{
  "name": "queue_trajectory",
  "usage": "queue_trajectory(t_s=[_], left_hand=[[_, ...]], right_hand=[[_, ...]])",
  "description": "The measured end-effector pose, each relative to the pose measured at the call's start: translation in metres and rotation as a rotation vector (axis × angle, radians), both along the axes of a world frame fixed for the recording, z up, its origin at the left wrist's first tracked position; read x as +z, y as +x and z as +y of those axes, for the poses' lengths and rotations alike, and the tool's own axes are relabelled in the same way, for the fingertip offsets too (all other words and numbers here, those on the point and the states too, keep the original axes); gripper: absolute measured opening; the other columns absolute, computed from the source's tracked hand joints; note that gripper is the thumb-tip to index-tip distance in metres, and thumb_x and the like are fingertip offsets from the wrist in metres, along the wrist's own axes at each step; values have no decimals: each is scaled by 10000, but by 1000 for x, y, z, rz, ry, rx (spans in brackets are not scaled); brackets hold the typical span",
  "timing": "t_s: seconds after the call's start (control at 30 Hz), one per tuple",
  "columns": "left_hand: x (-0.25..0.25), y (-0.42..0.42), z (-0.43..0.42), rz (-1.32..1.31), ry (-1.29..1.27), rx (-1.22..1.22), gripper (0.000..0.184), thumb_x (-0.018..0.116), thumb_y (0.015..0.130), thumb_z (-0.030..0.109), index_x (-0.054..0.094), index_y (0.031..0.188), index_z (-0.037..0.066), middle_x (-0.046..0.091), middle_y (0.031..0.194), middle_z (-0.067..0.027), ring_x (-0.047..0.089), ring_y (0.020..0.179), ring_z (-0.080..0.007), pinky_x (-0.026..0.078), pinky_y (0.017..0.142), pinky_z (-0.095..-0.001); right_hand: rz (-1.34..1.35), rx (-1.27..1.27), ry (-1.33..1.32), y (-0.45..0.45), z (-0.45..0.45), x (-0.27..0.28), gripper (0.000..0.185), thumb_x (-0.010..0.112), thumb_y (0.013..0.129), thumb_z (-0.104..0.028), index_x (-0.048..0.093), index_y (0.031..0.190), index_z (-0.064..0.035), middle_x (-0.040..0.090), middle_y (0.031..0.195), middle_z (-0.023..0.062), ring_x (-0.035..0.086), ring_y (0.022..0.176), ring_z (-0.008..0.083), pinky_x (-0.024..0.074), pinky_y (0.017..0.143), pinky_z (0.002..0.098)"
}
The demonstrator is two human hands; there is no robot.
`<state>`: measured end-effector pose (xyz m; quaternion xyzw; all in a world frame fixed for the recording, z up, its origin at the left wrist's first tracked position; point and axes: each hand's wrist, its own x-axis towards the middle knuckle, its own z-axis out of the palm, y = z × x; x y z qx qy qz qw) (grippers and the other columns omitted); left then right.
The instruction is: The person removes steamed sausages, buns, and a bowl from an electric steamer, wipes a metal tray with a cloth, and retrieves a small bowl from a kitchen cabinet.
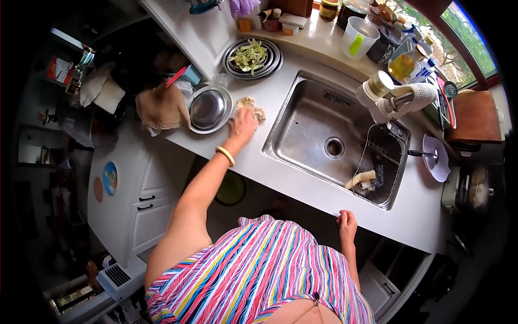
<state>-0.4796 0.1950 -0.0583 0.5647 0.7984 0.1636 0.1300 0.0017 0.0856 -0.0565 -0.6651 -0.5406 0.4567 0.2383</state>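
Note:
My left hand (244, 125), with a bangle at the wrist, presses a crumpled beige cloth (252, 107) on the white counter (237, 154), left of the sink. Just left of that hand sits a metal bowl with a domed lid (209, 109). Beyond the cloth, stacked metal plates (268, 67) bear chopped pale green vegetable pieces (250, 56). My right hand (347, 218) hangs by the counter's front edge, below the sink, with its fingers curled; whether they hold anything cannot be made out.
The steel sink (307, 127) holds a wire rack (389, 156) and a pale roll-shaped item (360, 178). A faucet (396, 102) stands behind it. A purple dish (435, 156) lies at right, a brown cloth (162, 108) at left. A measuring jug (360, 39) is on the ledge.

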Motion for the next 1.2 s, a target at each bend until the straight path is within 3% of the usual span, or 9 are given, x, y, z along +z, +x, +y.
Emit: queue_trajectory(t_s=[0.1, 0.3, 0.5, 0.63, 0.7, 0.73, 0.93, 1.07, 1.2], left_hand=[[-47, 24, 8, 142, 103, -55, 693, 569, 821, 334, 268, 1359, 18, 213, 1413, -217, 125, 1337, -374, 174, 1067, -465], [-68, 29, 175, 89, 278, -410, 590, 502, 857, 303, 323, 1347, 29, 280, 1401, -199, 192, 1327, -357, 150, 1086, -439], [-97, 23, 330, 39, 202, -239, 584, 460, 853, 371, 360, 1311, 23, 349, 1357, -191, 307, 1264, -349, 232, 1057, -426], [-75, 11, 275, -62, 370, -368, 539, 455, 863, 348, 384, 1286, 22, 385, 1328, -189, 330, 1246, -340, 256, 1042, -410], [-55, 13, 200, 256, 437, -542, 505, 485, 857, 292, 391, 1278, 32, 393, 1317, -181, 322, 1247, -348, 243, 1046, -421], [-59, 12, 165, -32, 409, -407, 500, 503, 853, 264, 383, 1286, 45, 390, 1320, -170, 319, 1248, -354, 237, 1049, -423], [-29, 75, -80, -66, 280, -291, 455, 481, 858, 83, 374, 1288, -19, 384, 1343, -178, 307, 1277, -333, 228, 1057, -402], [-17, 178, -124, -275, 228, -299, 463, 392, 831, -30, 393, 1292, 15, 406, 1329, -176, 350, 1254, -332, 247, 1049, -407], [-13, 313, -100, -486, 158, -862, 502, 393, 800, -83, 422, 1281, 59, 455, 1284, -162, 371, 1250, -328, 244, 1048, -432]], right_hand=[[-13, 24, -43, -5, 0, 0, 239, 480, 923, -192, 607, 871, 3, 577, 666, 45, 548, 589, 106, 460, 571, 236], [-12, -52, -90, -2, -4, -3, 240, 469, 929, -179, 608, 857, 2, 594, 689, 55, 559, 606, 106, 466, 576, 236], [-40, -200, -106, 7, -14, -2, 222, 473, 923, -163, 609, 865, 3, 594, 668, 55, 565, 611, 116, 467, 587, 257], [-20, -202, -97, 15, -28, 2, 226, 461, 929, -171, 605, 886, -2, 598, 687, 58, 568, 624, 119, 465, 592, 251], [0, -222, -70, 23, -37, 11, 224, 461, 930, -172, 604, 897, -3, 596, 693, 58, 567, 626, 116, 466, 594, 249], [5, -239, -47, 26, -39, 14, 224, 463, 931, -175, 604, 901, -3, 595, 695, 57, 565, 627, 115, 466, 595, 248], [97, -398, 13, 50, -65, 26, 219, 474, 915, -162, 620, 907, 1, 619, 723, 70, 587, 655, 118, 479, 611, 241], [367, -398, -122, 40, -68, 30, 248, 458, 926, -212, 602, 939, -10, 627, 776, 65, 600, 685, 122, 487, 608, 242], [545, -337, -40, 40, -39, 1, 232, 463, 926, -206, 601, 953, -21, 633, 833, 50, 599, 765, 106, 486, 622, 231]])
